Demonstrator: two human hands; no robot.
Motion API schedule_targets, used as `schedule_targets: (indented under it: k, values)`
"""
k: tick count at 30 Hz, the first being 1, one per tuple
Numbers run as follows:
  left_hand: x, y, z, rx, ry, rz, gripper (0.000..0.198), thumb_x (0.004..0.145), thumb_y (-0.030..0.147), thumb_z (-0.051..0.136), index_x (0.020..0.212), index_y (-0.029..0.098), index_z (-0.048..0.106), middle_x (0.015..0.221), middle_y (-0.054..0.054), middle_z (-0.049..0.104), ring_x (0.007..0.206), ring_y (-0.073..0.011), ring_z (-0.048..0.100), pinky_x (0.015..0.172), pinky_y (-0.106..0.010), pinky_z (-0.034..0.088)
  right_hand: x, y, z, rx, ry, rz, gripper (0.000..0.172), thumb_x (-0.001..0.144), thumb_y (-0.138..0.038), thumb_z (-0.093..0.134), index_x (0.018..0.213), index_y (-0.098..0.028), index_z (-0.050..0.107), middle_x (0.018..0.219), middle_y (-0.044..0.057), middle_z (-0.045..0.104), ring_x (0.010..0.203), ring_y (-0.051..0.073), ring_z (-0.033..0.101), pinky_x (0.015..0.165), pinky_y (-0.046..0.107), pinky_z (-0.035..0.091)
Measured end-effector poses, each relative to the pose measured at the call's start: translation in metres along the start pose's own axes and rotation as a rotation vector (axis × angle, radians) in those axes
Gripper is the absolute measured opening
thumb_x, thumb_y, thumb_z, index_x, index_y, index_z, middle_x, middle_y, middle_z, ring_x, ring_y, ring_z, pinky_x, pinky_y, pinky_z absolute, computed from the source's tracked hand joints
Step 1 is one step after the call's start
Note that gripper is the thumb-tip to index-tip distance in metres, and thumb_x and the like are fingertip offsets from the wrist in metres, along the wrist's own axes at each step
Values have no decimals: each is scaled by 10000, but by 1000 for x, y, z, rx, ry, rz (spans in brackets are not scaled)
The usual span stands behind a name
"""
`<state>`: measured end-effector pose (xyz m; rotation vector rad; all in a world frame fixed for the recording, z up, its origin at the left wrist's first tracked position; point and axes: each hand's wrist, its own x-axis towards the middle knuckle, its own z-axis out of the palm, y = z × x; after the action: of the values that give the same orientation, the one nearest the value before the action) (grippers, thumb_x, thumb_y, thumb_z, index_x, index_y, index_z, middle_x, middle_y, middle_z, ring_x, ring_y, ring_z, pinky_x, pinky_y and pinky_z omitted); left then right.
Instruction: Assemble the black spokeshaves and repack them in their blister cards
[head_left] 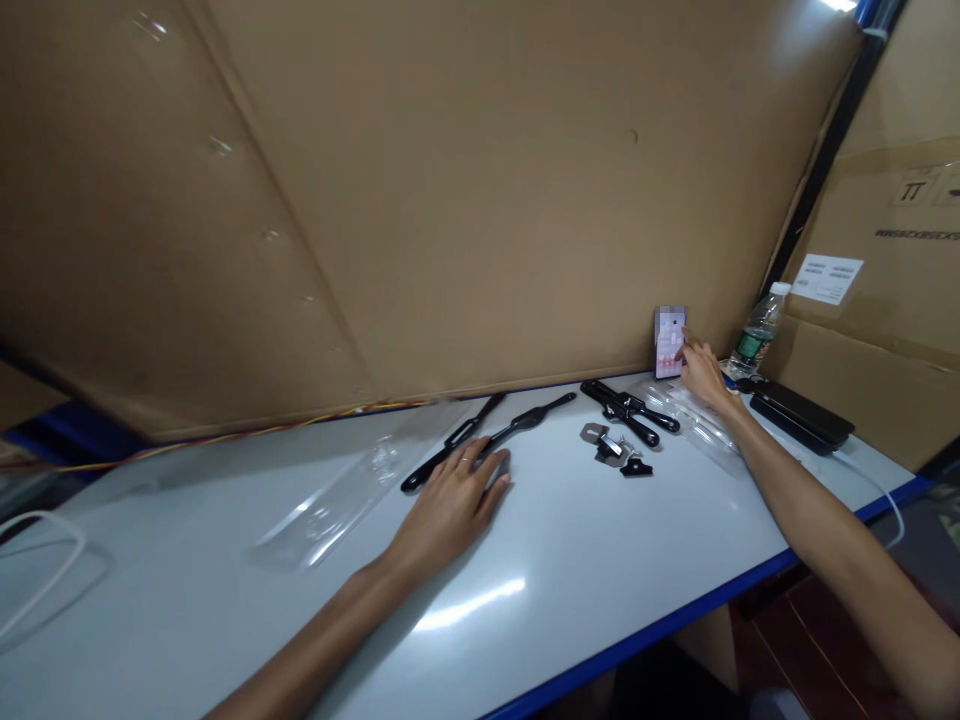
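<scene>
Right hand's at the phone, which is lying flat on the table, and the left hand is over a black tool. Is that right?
Not quite: the phone isn't lying flat. The head view shows it standing upright in front of the cardboard.

White table [585,560] with black tools [531,416], small parts [637,468], plastic packaging [330,510], phone [664,350].

"What is seen behind?"
"The glossy white, blue-edged table [600,560] is backed by a tall brown cardboard panel [450,200]."
"And above and below?"
"A bright white light [838,4] is glimpsed above; a dark reddish tiled floor [795,650] is partly shown below."
</scene>
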<state>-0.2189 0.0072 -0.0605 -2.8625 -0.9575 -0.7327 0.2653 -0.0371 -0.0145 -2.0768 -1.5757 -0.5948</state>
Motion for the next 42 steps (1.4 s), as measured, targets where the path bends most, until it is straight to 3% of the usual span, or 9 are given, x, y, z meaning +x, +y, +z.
schedule_targets:
  k: [21,26,42]
  values:
    - [0,-3,3,19,7,18,439,1060,411,358,1314,165,617,1467,-184,528,1355,-366,505,1080,-582,469,0,1,2,-26,-6,-16,355,808,-30,437,1026,-192,666,1537,93,500,1202,360,509,993,544,468]
    - [0,-1,1,17,5,10,441,1062,411,355,1307,164,626,1457,-188,537,1349,-374,511,1069,-593,477,0,0,2,-25,4,-18,376,798,-22,444,1032,-199,679,1472,97,562,1217,360,507,1008,543,469]
    - [0,-1,0,-15,-3,5,435,1054,406,373,1305,162,630,1464,-196,532,1356,-383,507,1071,-595,472,0,0,1,-21,-3,-22,383,797,-11,434,1035,-188,677,1566,89,470,1231,371,507,1017,557,463]
